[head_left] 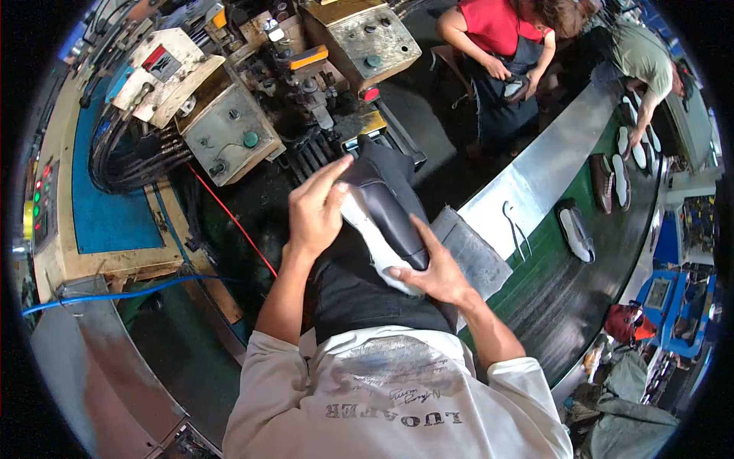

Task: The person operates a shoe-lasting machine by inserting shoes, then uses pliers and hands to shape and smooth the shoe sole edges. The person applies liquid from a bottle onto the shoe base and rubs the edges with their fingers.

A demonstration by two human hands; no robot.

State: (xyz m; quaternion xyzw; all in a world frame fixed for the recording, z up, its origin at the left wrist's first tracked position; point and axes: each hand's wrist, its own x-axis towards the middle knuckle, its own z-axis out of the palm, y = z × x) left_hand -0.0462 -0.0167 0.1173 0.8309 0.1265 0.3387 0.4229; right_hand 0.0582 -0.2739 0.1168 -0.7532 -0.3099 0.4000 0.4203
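A shoe with a smooth black upper (386, 216) and a white sole (365, 231) lies lengthwise above my lap, tilted so that upper and sole both show. My right hand (437, 269) grips its near end, with the thumb on the white sole and the fingers along the black side. At the far end, my left hand (315, 214) is beside the sole edge with its fingers stretched out and its thumb close to the shoe. Whether the left fingertips press on the shoe is hard to make out. Dark cloth of my trousers shows beneath it.
A machine with control boxes (233, 130) stands ahead. On the right, a green conveyor belt (527, 287) with a metal edge carries pincers (517, 229), a dark shoe (575, 231) and several others. A person in red (489, 30) holds a shoe; another person (646, 61) reaches over the belt.
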